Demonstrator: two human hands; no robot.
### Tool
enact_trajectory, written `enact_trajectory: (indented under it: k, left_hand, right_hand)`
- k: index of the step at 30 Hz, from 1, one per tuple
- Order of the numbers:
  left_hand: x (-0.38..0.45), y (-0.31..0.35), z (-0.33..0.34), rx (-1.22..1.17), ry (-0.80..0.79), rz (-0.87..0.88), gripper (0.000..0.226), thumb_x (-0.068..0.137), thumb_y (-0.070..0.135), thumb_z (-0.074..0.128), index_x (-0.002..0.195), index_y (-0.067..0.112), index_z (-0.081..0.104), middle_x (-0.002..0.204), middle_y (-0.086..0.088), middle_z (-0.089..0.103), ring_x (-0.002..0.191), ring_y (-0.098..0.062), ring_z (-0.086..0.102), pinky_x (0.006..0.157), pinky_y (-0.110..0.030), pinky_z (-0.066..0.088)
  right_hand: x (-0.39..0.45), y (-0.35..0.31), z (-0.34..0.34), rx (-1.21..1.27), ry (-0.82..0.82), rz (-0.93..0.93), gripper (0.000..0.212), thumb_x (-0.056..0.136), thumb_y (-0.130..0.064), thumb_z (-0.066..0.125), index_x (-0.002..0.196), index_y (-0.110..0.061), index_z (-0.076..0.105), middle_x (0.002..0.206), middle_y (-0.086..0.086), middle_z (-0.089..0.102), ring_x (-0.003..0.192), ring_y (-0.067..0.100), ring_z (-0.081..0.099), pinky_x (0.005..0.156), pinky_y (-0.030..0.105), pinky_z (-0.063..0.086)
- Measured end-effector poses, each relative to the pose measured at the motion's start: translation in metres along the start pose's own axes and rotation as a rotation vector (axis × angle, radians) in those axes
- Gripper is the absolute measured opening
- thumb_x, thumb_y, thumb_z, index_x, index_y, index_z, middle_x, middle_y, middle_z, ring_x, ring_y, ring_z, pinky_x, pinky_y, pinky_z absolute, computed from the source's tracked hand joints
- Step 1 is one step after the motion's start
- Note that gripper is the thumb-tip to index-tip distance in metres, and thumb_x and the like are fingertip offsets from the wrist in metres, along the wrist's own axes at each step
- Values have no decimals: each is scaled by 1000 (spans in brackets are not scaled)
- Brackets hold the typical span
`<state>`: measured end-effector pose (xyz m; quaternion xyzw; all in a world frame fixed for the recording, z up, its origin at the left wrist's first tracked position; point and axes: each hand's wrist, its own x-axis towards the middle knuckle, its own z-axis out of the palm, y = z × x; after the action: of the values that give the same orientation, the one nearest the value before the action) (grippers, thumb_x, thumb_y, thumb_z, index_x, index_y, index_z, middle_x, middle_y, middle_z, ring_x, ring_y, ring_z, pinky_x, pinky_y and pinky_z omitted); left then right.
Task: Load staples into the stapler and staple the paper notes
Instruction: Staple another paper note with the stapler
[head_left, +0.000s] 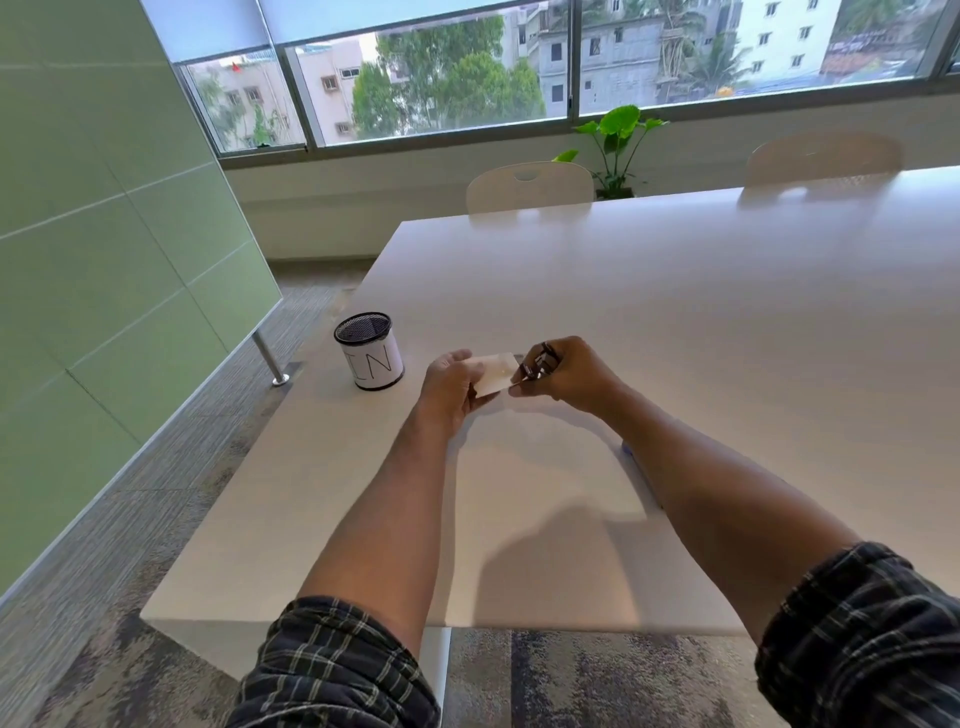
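Observation:
My left hand (449, 387) holds a small stack of pale paper notes (496, 375) just above the white table (675, 338), gripping its left edge. My right hand (569, 374) grips a small dark metal stapler (537, 364), whose jaws sit at the right edge of the notes. Most of the stapler is hidden by my fingers. No loose staples can be seen.
A black mesh cup (370, 357) wrapped in a white label marked "IN" stands left of my hands near the table's edge. A small blue object (627, 449) peeks out under my right forearm. Two white chairs (530, 186) stand at the far side, with a potted plant (618, 145) behind.

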<state>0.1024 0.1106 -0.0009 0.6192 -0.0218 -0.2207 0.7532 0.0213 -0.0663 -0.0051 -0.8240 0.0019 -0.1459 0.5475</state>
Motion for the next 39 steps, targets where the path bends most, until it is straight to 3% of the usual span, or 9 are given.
enact_trajectory:
  k: [4, 10, 13, 16, 21, 24, 29, 36, 39]
  left_hand:
    - [-4, -1, 1, 48, -39, 19, 34, 95, -11, 49, 121, 7, 61, 99, -14, 66, 81, -26, 65, 62, -32, 58]
    - [-10, -3, -1, 214, -147, 23, 51, 85, -11, 36, 120, 8, 68, 102, -13, 75, 91, -32, 75, 68, -29, 55]
    - [-11, -2, 1, 216, -180, 16, 59, 78, -11, 29, 119, 4, 68, 105, -14, 76, 95, -34, 76, 70, -31, 56]
    - [-13, 1, 1, 155, -202, -10, 49, 78, -9, 34, 109, 3, 70, 104, -17, 77, 94, -35, 77, 69, -32, 57]
    - [-14, -1, 2, 44, -192, -36, 44, 88, -7, 34, 120, -2, 64, 103, -22, 76, 90, -34, 77, 68, -30, 60]
    - [-12, -3, 0, 16, -201, -35, 41, 92, -4, 35, 125, -3, 61, 105, -24, 74, 88, -34, 77, 68, -31, 60]
    - [-6, -8, -3, 35, -197, -31, 30, 105, 27, 53, 113, 2, 66, 96, -18, 75, 79, -28, 76, 72, -34, 61]
    - [-1, -14, -4, 216, -151, 45, 22, 100, -1, 57, 120, -7, 64, 89, -21, 70, 60, -21, 69, 69, -29, 63]
    - [-2, -13, -1, 264, -108, 77, 21, 101, 0, 57, 120, -4, 65, 94, -21, 70, 62, -20, 65, 71, -30, 63]
  right_hand:
    - [-2, 1, 2, -90, -54, -28, 23, 70, -9, 95, 90, -8, 82, 85, 18, 77, 71, 14, 61, 73, 30, 48]
    - [1, 3, 6, 60, 79, 47, 39, 73, -12, 95, 80, 12, 65, 68, 7, 51, 61, 12, 42, 55, 22, 33]
    - [5, 6, 7, 115, 114, 131, 36, 76, -11, 93, 74, 5, 61, 60, -3, 47, 54, 10, 39, 53, 22, 30]
    - [6, 8, 7, 166, 141, 193, 32, 77, -15, 92, 68, -9, 62, 50, -11, 47, 44, 6, 38, 46, 18, 30]
    - [6, 7, 8, 224, 190, 244, 31, 77, -17, 91, 71, -3, 64, 62, 12, 49, 46, 15, 37, 46, 26, 29]
    - [8, 8, 9, 191, 187, 268, 31, 76, -15, 91, 67, -6, 63, 52, 1, 50, 41, 12, 37, 44, 24, 30]
    - [7, 10, 7, 141, 148, 298, 31, 76, -14, 92, 64, -10, 64, 44, -9, 52, 38, 9, 38, 41, 21, 31]
    - [7, 10, 7, -18, 105, 248, 36, 68, -25, 98, 64, -18, 63, 50, -12, 56, 46, 8, 48, 52, 27, 38]
    - [7, 9, 9, -26, 183, 189, 30, 67, -28, 98, 79, -20, 72, 75, -4, 74, 68, 15, 65, 64, 31, 51]
